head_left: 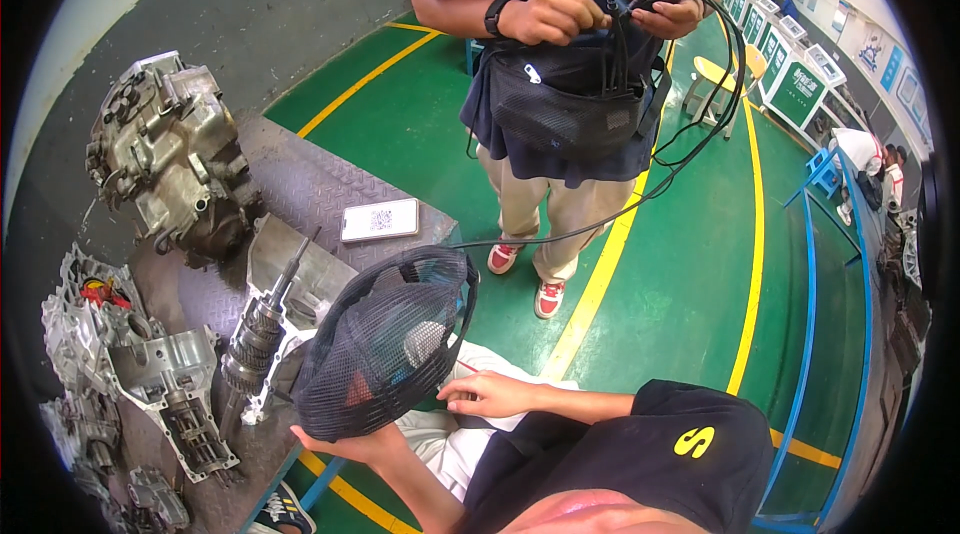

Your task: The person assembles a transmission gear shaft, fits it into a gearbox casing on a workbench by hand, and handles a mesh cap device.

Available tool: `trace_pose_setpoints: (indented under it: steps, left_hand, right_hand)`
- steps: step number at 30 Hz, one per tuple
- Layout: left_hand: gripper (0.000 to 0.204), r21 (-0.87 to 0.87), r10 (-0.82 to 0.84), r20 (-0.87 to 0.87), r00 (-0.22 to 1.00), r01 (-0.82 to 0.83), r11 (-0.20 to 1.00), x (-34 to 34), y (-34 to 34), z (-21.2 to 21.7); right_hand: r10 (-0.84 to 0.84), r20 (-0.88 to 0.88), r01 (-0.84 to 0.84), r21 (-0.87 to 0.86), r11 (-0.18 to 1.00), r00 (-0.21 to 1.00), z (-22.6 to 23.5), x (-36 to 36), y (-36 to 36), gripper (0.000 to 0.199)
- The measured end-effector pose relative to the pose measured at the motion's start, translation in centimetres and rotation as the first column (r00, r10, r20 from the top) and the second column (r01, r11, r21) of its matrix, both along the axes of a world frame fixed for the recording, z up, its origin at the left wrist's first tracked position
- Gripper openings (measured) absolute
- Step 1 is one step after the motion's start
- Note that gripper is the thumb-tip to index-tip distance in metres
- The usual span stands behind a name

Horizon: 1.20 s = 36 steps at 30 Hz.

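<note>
My left hand (pixel 352 444) holds a dome-shaped black mesh cap (pixel 375 354) from below, and its fingers are mostly hidden behind the mesh. A pale round patch and bluish and reddish patches show through the weave. My right hand (pixel 490 395) is empty, its fingers loosely bent and apart, over my lap beside the cap's rim. From the cap a thin black cable (pixel 570 232) runs up to a standing person. That person holds coiled cable (pixel 735 44) and a small dark piece in both hands, above a black mesh waist bag (pixel 565 114).
On the metal-topped bench (pixel 290 149) at left sit a large gearbox housing (pixel 175 159), a gear shaft (pixel 262 334) and opened castings (pixel 175 384). A white phone-like panel with a square code (pixel 380 221) lies near its edge. A blue frame (pixel 865 334) stands at right.
</note>
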<state>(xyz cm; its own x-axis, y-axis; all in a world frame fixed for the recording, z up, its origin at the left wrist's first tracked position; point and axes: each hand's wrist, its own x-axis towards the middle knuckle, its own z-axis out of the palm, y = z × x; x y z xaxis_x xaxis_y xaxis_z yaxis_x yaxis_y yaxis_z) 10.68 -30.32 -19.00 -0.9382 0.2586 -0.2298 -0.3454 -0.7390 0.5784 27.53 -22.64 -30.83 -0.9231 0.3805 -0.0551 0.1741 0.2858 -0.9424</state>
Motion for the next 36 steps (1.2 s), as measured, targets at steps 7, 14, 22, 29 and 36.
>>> trace_pose_setpoints:
  steps: [7, 14, 22, 29, 36]
  left_hand:
    - [0.064, 0.119, -0.141, 0.037, 0.989, 0.136, 0.984, -0.3, -0.6, -0.4]
    - [0.06, 0.13, -0.168, 0.013, 0.986, 0.165, 0.978, -0.3, -0.7, -0.5]
    - [0.065, 0.115, -0.159, 0.006, 0.987, 0.158, 0.981, -0.2, -0.5, -0.4]
    - [0.074, 0.087, -0.17, -0.006, 0.985, 0.17, 0.982, -0.1, -0.5, -0.6]
    - [0.061, 0.14, -0.218, -0.016, 0.976, 0.218, 0.966, -0.6, -0.8, -1.3]
  right_hand:
    - [0.005, -0.002, -0.005, -0.025, 1.0, 1.0, 0.4, -0.2, 0.0, 0.035]
    - [0.019, 0.023, -0.018, -0.03, 0.999, 1.0, 0.7, -0.3, 0.0, 0.035]
    - [0.013, 0.014, -0.013, -0.026, 1.0, 1.0, 0.6, -0.1, -0.1, 0.034]
    - [0.011, 0.011, -0.01, -0.023, 1.0, 1.0, 0.5, 0.0, -0.1, 0.034]
    - [0.008, 0.024, -0.007, -0.042, 0.999, 1.0, 0.5, 0.1, -0.1, 0.034]
